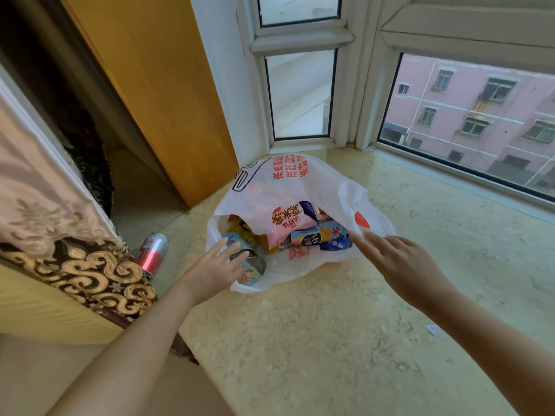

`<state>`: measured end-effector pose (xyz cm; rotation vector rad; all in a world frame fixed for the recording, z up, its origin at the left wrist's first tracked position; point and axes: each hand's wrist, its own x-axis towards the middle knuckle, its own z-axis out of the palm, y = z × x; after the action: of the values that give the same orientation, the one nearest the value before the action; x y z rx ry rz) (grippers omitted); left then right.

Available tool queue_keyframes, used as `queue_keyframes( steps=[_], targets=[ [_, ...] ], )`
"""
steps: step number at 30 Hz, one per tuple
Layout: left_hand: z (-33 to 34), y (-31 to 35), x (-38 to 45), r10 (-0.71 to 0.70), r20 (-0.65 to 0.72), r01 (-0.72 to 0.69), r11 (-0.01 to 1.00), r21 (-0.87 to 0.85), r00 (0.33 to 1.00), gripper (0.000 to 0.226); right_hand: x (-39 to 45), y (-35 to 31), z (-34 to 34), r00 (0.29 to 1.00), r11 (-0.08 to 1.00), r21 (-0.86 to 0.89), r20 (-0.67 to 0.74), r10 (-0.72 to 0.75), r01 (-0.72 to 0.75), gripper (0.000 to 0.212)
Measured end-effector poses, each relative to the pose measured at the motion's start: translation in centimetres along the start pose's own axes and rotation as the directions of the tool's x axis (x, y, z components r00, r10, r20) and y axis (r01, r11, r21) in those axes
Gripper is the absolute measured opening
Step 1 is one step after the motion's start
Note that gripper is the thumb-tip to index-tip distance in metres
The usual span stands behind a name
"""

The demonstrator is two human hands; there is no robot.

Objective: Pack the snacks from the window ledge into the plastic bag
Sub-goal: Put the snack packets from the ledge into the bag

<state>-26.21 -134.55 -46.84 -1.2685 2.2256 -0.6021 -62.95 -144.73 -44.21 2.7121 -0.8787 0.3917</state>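
A white plastic bag (300,181) with red print lies open on the marble window ledge (330,325). Inside it are a pink snack packet (285,223), a blue packet (330,235), yellow wrappers (240,229) and a round blue tin (252,270) at the bag's mouth. My left hand (219,265) reaches over the tin with straight fingers, touching or just above it. My right hand (399,259) is open, fingertips at the bag's right rim. A red and white can (151,253) lies on its side left of the bag, near the ledge's edge.
A curtain (60,235) with gold swirls hangs at the left by the can. An orange wooden panel (156,85) stands behind the bag. White window frames (354,85) line the back and right. A small paper scrap (432,329) lies on the ledge at right.
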Motion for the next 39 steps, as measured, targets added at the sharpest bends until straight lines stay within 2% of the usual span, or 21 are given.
queue_keyframes(
  steps=[5,8,11,13,15,16,17,18,19,20,21,22,23,24,25,26,27,30,33,36,39],
  targets=[
    [-4.6,-3.5,1.7,0.032,-0.206,-0.032,0.999,0.002,0.978,0.030,1.7,2.0,-4.5,0.995,0.996,-0.014,-0.051,0.088,-0.089,0.080],
    [-8.7,-6.4,2.8,0.045,-0.366,-0.037,0.999,0.028,0.930,0.025,2.3,3.4,-7.8,0.990,0.989,-0.048,-0.046,0.137,-0.139,0.078],
    [-13.3,-9.4,3.6,-0.020,-0.506,0.007,1.000,-0.028,0.862,0.023,3.1,4.4,-11.2,0.982,0.983,-0.047,-0.087,0.171,-0.175,0.068],
    [-17.1,-11.2,4.0,-0.127,-0.577,0.047,0.987,-0.151,0.807,0.024,3.9,4.5,-13.6,0.959,0.969,0.023,-0.146,0.245,-0.244,0.056],
    [-20.7,-12.2,4.6,-0.296,-0.610,0.106,0.939,-0.328,0.735,0.026,4.9,4.1,-16.3,0.871,0.882,0.243,-0.195,0.451,-0.403,0.041],
    [-22.1,-12.3,5.0,-0.376,-0.612,0.130,0.904,-0.407,0.695,0.026,5.4,4.0,-17.8,0.787,0.769,0.409,-0.172,0.593,-0.490,0.034],
    [-23.1,-12.2,5.4,-0.447,-0.611,0.146,0.866,-0.478,0.654,0.025,5.8,4.2,-19.1,0.683,0.589,0.591,-0.085,0.726,-0.552,0.031],
    [-23.9,-11.8,5.7,-0.526,-0.595,0.153,0.813,-0.562,0.608,0.027,6.0,4.7,-20.3,0.580,0.340,0.747,0.074,0.812,-0.572,0.030],
    [-24.4,-11.1,6.0,-0.630,-0.534,0.154,0.716,-0.681,0.564,0.031,6.0,5.3,-21.5,0.491,0.066,0.832,0.259,0.832,-0.551,0.032],
    [-24.7,-10.0,6.2,-0.748,-0.403,0.148,0.548,-0.823,0.527,0.036,5.7,6.1,-22.2,0.425,-0.157,0.834,0.421,0.801,-0.529,0.035],
    [-25.0,-8.7,6.4,-0.843,-0.202,0.138,0.307,-0.942,0.498,0.038,5.1,6.8,-22.7,0.383,-0.314,0.798,0.541,0.749,-0.514,0.037],
    [-24.6,-7.3,6.7,-0.882,0.055,0.150,0.018,-0.989,0.467,0.035,4.4,7.2,-23.0,0.351,-0.420,0.749,0.629,0.694,-0.513,0.041],
    [-24.3,-5.8,7.0,-0.839,0.315,0.151,-0.276,-0.949,0.444,0.025,3.6,7.4,-23.0,0.325,-0.491,0.703,0.690,0.647,-0.515,0.042],
    [-24.3,-4.3,7.1,-0.712,0.546,0.167,-0.533,-0.830,0.441,0.023,2.8,7.5,-23.0,0.307,-0.538,0.665,0.732,0.608,-0.519,0.040],
    [-24.2,-3.0,7.3,-0.549,0.704,0.187,-0.713,-0.676,0.451,0.034,2.0,7.5,-22.8,0.296,-0.575,0.629,0.767,0.570,-0.523,0.036],
    [-24.4,-1.8,7.3,-0.397,0.784,0.223,-0.808,-0.545,0.478,0.044,1.4,7.4,-22.7,0.291,-0.606,0.594,0.798,0.528,-0.530,0.035],
    [-24.7,-1.1,7.2,-0.301,0.813,0.271,-0.837,-0.476,0.499,0.055,0.8,7.2,-22.6,0.293,-0.643,0.559,0.827,0.479,-0.523,0.034],
    [-24.7,-0.8,6.8,-0.212,0.831,0.299,-0.864,-0.406,0.514,0.066,-0.3,7.1,-22.7,0.300,-0.750,0.454,0.889,0.345,-0.481,0.028],
    [-24.6,-1.2,6.2,-0.110,0.837,0.331,-0.885,-0.328,0.536,0.077,-0.5,7.1,-23.0,0.308,-0.768,0.422,0.902,0.302,-0.483,0.027],
    [-24.8,-2.0,4.8,-0.094,0.819,0.309,-0.897,-0.316,0.566,0.056,-0.3,6.9,-23.2,0.315,-0.754,0.417,0.904,0.289,-0.507,0.033],
    [-25.5,-3.7,4.2,-0.154,0.770,0.065,-0.967,-0.245,0.619,0.029,0.0,6.4,-23.6,0.301,-0.725,0.438,0.898,0.322,-0.532,0.034]
  ],
)
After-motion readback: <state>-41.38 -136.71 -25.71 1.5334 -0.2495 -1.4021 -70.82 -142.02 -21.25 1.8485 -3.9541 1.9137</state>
